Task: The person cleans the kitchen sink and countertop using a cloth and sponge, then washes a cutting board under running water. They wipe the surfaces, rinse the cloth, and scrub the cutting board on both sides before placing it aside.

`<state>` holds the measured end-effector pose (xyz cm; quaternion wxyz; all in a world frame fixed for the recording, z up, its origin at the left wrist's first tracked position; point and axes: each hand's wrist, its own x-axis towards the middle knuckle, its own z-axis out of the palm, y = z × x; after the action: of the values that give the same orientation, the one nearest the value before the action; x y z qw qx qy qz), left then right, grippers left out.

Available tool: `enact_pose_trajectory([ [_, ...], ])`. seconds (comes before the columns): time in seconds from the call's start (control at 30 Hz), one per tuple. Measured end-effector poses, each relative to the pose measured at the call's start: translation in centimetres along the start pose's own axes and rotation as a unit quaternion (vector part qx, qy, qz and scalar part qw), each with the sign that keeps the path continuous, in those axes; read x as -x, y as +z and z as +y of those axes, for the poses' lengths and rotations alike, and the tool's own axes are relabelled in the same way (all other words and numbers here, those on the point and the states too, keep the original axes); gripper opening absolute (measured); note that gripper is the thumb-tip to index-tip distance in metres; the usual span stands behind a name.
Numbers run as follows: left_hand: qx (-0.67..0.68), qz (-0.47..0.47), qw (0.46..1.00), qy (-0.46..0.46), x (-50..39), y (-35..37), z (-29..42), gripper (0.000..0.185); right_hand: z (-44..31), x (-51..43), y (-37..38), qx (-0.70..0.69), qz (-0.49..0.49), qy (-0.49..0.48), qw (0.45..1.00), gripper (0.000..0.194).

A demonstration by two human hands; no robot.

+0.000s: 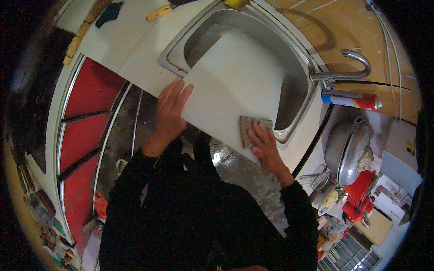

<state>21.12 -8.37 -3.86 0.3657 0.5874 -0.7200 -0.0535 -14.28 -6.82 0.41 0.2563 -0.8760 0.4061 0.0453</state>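
Note:
A flat white board [234, 78] lies across the stainless steel sink [295, 98], its near edge reaching out past the counter front. At the board's left corner is my left hand [173, 105], holding the edge with its fingers stretched out. My right hand [264, 145] presses a greyish scouring pad [256, 123] onto the board near its right corner, the fingers spread over the pad. Part of the sink basin is hidden under the board.
A curved tap [356, 69] and an aerosol can [352, 100] are at the sink's right. Beyond them stand a large metal pot [342, 149], a strainer [320, 179] and a red object [359, 193]. A wooden-handled tool [158, 13] lies on the counter [135, 47], above red cabinet doors [91, 88].

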Motion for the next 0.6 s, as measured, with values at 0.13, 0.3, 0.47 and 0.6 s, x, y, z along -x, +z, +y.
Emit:
enact_pose_trajectory([
  [0.13, -0.028, -0.035, 0.999, -0.007, -0.4, -0.8, 0.4, 0.058, 8.3, -4.0, 0.6, -0.115, 0.047, 0.062, 0.99, 0.053],
  [0.3, -0.039, -0.11, 0.993, -0.015, 0.3, -1.2, -0.6, 0.056, 20.0, -15.2, 3.4, 0.064, 0.101, 0.075, 0.99, 0.05],
  [0.47, -0.023, -0.12, 0.992, -0.038, -0.4, -2.0, 0.2, 0.047, 24.6, -27.8, 2.1, 0.122, -0.054, 0.093, 0.987, 0.047],
  [0.6, -0.027, -0.087, 0.995, -0.05, -0.3, -2.0, 0.6, 0.043, 18.9, -34.4, 1.8, 0.001, -0.054, 0.034, 0.998, 0.045],
])
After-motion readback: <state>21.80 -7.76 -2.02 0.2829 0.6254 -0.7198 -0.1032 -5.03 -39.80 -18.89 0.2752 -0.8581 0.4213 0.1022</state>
